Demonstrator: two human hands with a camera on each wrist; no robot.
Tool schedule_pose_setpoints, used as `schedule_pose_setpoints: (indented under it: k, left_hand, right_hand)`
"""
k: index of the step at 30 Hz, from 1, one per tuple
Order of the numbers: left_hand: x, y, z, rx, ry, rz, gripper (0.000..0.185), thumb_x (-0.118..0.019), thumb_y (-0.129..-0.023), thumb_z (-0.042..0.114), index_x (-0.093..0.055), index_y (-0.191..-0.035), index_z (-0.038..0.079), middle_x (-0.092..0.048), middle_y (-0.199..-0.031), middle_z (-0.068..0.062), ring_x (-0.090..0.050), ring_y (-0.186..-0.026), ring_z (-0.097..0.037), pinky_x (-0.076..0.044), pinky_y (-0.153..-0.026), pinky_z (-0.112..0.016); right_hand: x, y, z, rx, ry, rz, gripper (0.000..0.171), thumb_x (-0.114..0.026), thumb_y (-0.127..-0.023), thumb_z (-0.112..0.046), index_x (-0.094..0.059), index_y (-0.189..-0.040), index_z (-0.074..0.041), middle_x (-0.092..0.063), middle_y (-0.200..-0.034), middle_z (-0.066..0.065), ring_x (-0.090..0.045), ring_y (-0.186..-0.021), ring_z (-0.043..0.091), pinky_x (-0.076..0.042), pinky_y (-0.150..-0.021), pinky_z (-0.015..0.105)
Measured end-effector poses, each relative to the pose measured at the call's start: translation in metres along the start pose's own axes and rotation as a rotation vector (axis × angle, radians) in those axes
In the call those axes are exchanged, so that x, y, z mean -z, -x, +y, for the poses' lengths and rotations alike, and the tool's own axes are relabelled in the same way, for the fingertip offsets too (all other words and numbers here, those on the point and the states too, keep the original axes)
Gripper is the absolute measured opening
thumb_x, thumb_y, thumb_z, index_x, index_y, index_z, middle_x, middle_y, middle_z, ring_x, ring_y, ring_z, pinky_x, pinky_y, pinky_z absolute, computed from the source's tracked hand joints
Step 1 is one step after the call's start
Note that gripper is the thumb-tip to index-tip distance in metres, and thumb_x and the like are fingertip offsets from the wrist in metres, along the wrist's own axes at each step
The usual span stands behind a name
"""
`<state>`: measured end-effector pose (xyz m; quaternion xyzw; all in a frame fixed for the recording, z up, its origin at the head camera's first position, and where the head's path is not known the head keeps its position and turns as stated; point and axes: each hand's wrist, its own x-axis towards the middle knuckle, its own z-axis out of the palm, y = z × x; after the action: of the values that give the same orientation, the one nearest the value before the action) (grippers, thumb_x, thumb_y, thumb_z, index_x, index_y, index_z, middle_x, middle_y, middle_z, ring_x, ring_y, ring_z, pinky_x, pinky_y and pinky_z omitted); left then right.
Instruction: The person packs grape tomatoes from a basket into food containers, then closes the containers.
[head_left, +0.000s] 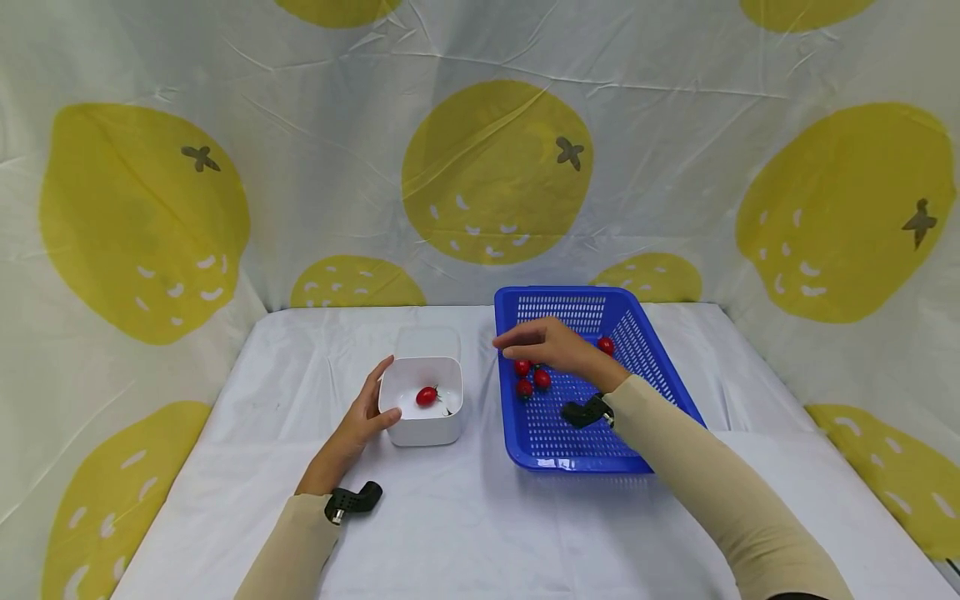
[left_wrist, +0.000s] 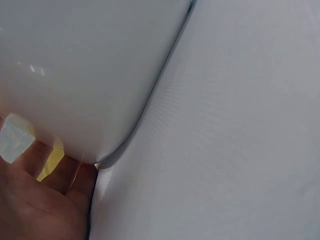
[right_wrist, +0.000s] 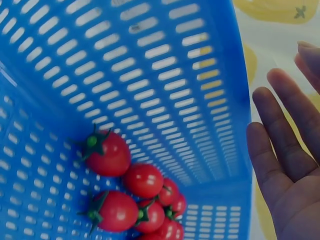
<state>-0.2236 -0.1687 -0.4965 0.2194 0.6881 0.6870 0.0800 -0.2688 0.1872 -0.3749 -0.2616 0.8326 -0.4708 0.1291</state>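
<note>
A white square container (head_left: 426,431) stands on the left half of the table, with a red cherry tomato (head_left: 427,397) inside. My left hand (head_left: 363,414) holds the container by its left side, thumb at the near corner and fingers round the far one; in the left wrist view the fingers lie along its wall. My right hand (head_left: 551,343) is over the left rim of the blue basket (head_left: 551,462), its fingers loosely extended and nothing between them. Several cherry tomatoes (right_wrist: 117,211) with green stems lie in the basket, bunched near its left wall.
Just behind the white container lies a clear, see-through square piece (head_left: 427,340). A white cloth (head_left: 450,533) covers the table, and a lemon-print curtain (head_left: 330,192) hangs behind and at both sides. The basket's raised walls surround the tomatoes.
</note>
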Motion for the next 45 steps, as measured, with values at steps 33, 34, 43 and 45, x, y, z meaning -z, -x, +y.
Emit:
schedule_pose_setpoints:
  k: [33,34,43,45]
  left_hand:
    - [0.001,-0.001,-0.004,-0.012,-0.016,0.002,0.08,-0.059,-0.089,0.011,-0.017,-0.154,0.031,-0.017,-0.157,-0.013,-0.015,-0.144,-0.032,-0.014,-0.113,-0.056]
    - [0.001,-0.001,-0.004,-0.013,-0.014,0.0,0.08,-0.06,-0.089,0.011,-0.016,-0.154,0.031,-0.017,-0.157,-0.013,-0.015,-0.144,-0.032,-0.014,-0.113,-0.056]
    - [0.001,-0.001,-0.004,-0.018,-0.005,-0.006,0.082,-0.063,-0.089,0.014,-0.015,-0.155,0.027,-0.018,-0.157,-0.013,-0.016,-0.143,-0.031,-0.016,-0.112,-0.056]
    - [0.001,-0.001,-0.004,-0.019,-0.008,-0.006,0.083,-0.063,-0.089,0.014,-0.013,-0.155,0.025,-0.017,-0.157,-0.013,-0.015,-0.143,-0.031,-0.016,-0.111,-0.056]
  right_hand:
    - [0.023,0.014,0.05,-0.139,0.108,0.1,0.041,-0.07,-0.089,-0.025,-0.065,-0.123,-0.003,-0.064,-0.123,0.014,-0.06,-0.112,0.027,-0.049,-0.094,0.042]
    - [0.023,0.014,0.051,-0.138,0.111,0.102,0.041,-0.07,-0.089,-0.024,-0.065,-0.123,-0.002,-0.064,-0.123,0.014,-0.061,-0.112,0.027,-0.049,-0.094,0.042]
    - [0.025,0.014,0.06,-0.147,0.136,0.09,0.037,-0.071,-0.088,-0.02,-0.067,-0.121,-0.002,-0.066,-0.119,0.014,-0.061,-0.111,0.03,-0.048,-0.095,0.044]
    - [0.025,0.014,0.063,-0.148,0.143,0.078,0.035,-0.071,-0.088,-0.018,-0.067,-0.119,-0.002,-0.067,-0.117,0.013,-0.061,-0.111,0.029,-0.049,-0.094,0.044]
